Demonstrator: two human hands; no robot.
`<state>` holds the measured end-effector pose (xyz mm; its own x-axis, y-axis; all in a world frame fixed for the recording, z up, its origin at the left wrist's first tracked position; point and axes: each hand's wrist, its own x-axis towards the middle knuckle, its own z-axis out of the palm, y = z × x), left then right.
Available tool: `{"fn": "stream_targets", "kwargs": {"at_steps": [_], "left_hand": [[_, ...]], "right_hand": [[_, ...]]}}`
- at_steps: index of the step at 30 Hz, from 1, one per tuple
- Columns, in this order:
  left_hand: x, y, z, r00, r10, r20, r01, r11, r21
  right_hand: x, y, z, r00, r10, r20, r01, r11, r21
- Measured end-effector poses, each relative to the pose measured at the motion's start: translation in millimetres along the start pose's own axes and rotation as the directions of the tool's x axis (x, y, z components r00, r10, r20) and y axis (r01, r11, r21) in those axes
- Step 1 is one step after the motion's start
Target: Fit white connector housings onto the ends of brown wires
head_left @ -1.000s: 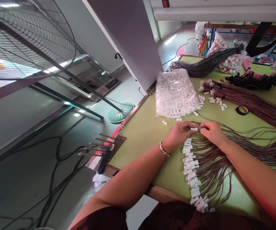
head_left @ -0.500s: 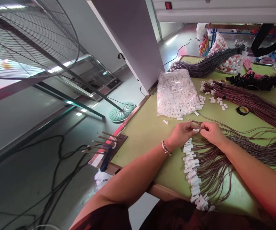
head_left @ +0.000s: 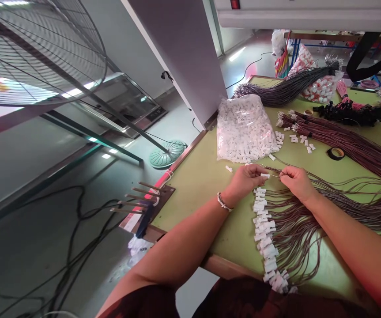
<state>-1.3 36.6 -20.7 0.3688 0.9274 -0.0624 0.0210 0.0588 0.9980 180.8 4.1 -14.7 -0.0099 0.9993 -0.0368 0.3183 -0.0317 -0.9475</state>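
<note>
Between thumb and fingers, my left hand [head_left: 246, 179] pinches a small white plastic connector [head_left: 265, 176]. Just to its right, my right hand [head_left: 294, 179] is closed on a thin wire [head_left: 274, 176], whose end points toward the connector. Whether the tip is inside the housing is too small to tell. Below the hands runs a column of white connectors [head_left: 265, 227] fitted on brown wires [head_left: 298, 221]. More loose brown wires [head_left: 349, 198] stretch away to the right under my right hand and forearm.
A clear bag of white connectors [head_left: 245, 128] lies beyond my hands, with loose connectors beside it. A tape roll [head_left: 335, 153], tied brown wire bundles [head_left: 349, 137] and a dark wire bundle [head_left: 286, 88] lie farther back. A pegged bracket [head_left: 157, 201] sits at the table's left edge, near a fan [head_left: 41, 53].
My hands have moved slightly apart. The connector in my left hand has shifted a little left, and a short stretch of wire now shows between the hands.
</note>
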Motion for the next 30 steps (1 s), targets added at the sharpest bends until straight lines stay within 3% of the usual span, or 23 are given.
{"fn": "stream_targets", "kwargs": {"at_steps": [10, 19, 22, 26, 30], "left_hand": [[-1.4, 2.4, -0.1, 0.997, 0.020, 0.069, -0.017, 0.999, -0.040], [-1.1, -0.8, -1.6, 0.996, 0.025, 0.090, -0.027, 0.999, 0.022], [-2.2, -1.2, -0.3, 0.982, 0.160, 0.098, -0.175, 0.970, 0.169], [-3.5, 0.1, 3.9, 0.897, 0.425, 0.122, -0.435, 0.801, 0.412], [-3.1, -1.5, 6.7, 0.880, 0.462, 0.114, -0.460, 0.766, 0.449]], "right_hand": [[0.8, -1.0, -1.1, 1.000, 0.000, 0.029, 0.001, 1.000, -0.028], [0.0, -0.7, -0.8, 0.999, -0.010, 0.039, 0.012, 0.998, -0.056], [-0.1, -0.1, 0.9, 0.998, -0.023, 0.053, 0.027, 0.996, -0.090], [1.1, 2.2, 1.2, 0.998, -0.027, 0.059, 0.032, 0.995, -0.093], [2.4, 3.6, -0.7, 0.996, -0.027, 0.091, 0.033, 0.997, -0.066]]}}
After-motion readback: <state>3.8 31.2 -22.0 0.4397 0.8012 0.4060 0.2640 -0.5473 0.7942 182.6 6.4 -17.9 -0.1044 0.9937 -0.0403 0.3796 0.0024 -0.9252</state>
